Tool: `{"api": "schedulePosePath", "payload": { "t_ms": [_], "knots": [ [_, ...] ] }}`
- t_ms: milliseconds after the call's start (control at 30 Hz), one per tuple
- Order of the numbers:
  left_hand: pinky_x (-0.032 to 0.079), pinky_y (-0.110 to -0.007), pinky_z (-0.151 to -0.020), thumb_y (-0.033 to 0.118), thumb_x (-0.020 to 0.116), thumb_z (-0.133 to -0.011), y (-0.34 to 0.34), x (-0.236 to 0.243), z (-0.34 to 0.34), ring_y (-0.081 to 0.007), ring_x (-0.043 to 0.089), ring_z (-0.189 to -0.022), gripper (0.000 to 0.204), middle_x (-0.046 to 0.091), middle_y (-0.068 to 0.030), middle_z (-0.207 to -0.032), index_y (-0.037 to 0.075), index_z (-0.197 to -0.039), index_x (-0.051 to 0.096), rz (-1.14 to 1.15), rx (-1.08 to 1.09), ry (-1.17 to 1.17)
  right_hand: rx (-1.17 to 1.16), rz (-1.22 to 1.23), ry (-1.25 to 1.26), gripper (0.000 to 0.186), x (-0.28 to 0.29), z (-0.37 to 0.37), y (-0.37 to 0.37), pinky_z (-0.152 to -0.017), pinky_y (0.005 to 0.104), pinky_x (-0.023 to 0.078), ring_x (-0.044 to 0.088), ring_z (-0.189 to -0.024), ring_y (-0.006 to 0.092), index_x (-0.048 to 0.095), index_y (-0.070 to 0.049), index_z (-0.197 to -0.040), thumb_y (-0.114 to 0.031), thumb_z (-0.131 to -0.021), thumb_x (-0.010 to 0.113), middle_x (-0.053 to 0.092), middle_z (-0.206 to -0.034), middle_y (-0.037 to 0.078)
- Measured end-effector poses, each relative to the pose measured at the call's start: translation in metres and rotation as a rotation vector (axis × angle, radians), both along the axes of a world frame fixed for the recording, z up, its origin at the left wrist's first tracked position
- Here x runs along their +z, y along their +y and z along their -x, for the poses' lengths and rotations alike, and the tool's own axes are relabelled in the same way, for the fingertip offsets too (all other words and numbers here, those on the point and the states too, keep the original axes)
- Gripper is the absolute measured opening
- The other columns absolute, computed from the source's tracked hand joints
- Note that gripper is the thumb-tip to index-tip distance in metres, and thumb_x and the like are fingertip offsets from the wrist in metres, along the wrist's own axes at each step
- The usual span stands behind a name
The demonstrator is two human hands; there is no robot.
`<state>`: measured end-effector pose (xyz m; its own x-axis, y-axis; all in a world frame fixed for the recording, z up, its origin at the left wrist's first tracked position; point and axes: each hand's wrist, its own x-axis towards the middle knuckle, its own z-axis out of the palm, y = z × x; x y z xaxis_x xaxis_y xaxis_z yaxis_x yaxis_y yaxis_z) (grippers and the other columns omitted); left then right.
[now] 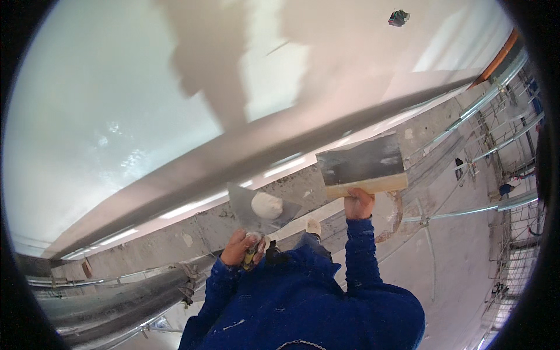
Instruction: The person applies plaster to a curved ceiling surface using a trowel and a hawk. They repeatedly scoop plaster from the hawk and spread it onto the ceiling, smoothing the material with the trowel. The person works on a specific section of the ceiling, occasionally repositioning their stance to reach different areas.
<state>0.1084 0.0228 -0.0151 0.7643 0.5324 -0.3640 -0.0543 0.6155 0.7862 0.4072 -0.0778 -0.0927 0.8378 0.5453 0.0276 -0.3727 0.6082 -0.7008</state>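
My left hand (238,247) is closed round the handle of a grey metal trowel (240,205), held low in front of my body. A rounded lump of white plaster (268,206) rests on its blade. To the right and farther forward, my right hand (359,203) grips a wide scraper (363,163) by its pale, wood-coloured back edge. The scraper's broad dark blade carries whitish smears and points away from me, toward the wall. Both tools are apart from each other, and the scraper looks apart from the wall.
A large pale plastered wall (245,70) spans the far side, with shadows across it and a small dark wall box (399,18). Along its foot runs a concrete ledge (192,233). Scaffold pipes (466,212) stand at right; grey rolled material (128,297) lies lower left.
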Motion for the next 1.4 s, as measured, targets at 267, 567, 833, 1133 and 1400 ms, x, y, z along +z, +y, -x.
{"api": "schedulePosePath", "payload": {
  "t_ms": [267,567,833,1133,1400],
  "knots": [
    [0.035,-0.021,-0.041,0.031,0.048,-0.086,0.009,0.001,-0.073,-0.0108,0.044,-0.042,0.034,0.049,-0.0043,-0.058,0.001,-0.07,0.05,-0.141,-0.377,-0.161,0.15,-0.125,0.033,0.054,0.079,0.022,-0.034,-0.082,0.0399,0.044,0.055,-0.09,0.0264,0.052,-0.003,-0.103,0.015,-0.052,0.05,0.057,-0.096,0.01],
    [0.038,-0.021,-0.043,0.026,0.049,-0.086,0.001,0.027,-0.114,-0.0092,0.046,-0.046,0.024,0.05,-0.0043,-0.065,0.002,-0.087,0.048,-0.089,-0.374,-0.271,0.406,0.432,-0.795,0.043,0.081,-0.022,-0.047,-0.083,0.0332,0.043,0.055,-0.092,0.0217,0.054,-0.001,-0.104,0.006,-0.061,0.057,0.058,-0.1,0.009],
    [0.04,-0.027,-0.05,0.016,0.051,-0.083,0.039,0.037,-0.138,-0.0153,0.05,-0.057,0.016,0.05,-0.0078,-0.068,0.001,-0.086,0.052,-0.972,-0.041,-0.068,0.364,0.41,0.14,0.029,0.085,-0.034,-0.027,-0.075,0.0311,0.047,0.058,-0.078,0.0234,0.057,0.002,-0.091,-0.002,-0.063,0.059,0.059,-0.083,0.01],
    [0.047,-0.033,-0.059,-0.007,0.057,-0.06,0.067,0.022,-0.188,-0.0257,0.057,-0.067,0.07,0.056,-0.0076,-0.08,0.019,-0.123,0.046,-1.742,0.211,0.191,0.65,0.288,0.498,0.054,0.099,-0.014,0.009,-0.074,0.0412,0.048,0.056,-0.081,0.0293,0.043,0.005,-0.109,-0.014,-0.061,0.057,0.054,-0.092,0.016],
    [0.046,-0.037,-0.063,-0.002,0.057,-0.063,0.083,-0.023,-0.173,-0.0281,0.055,-0.072,0.069,0.054,-0.0093,-0.086,0.022,-0.126,0.042,-1.768,-0.064,0.458,0.286,0.189,0.315,0.034,0.084,-0.057,0.001,-0.073,0.0353,0.047,0.055,-0.075,0.0249,0.052,0.0,-0.091,-0.01,-0.059,0.056,0.055,-0.082,0.011]
  ]
}}
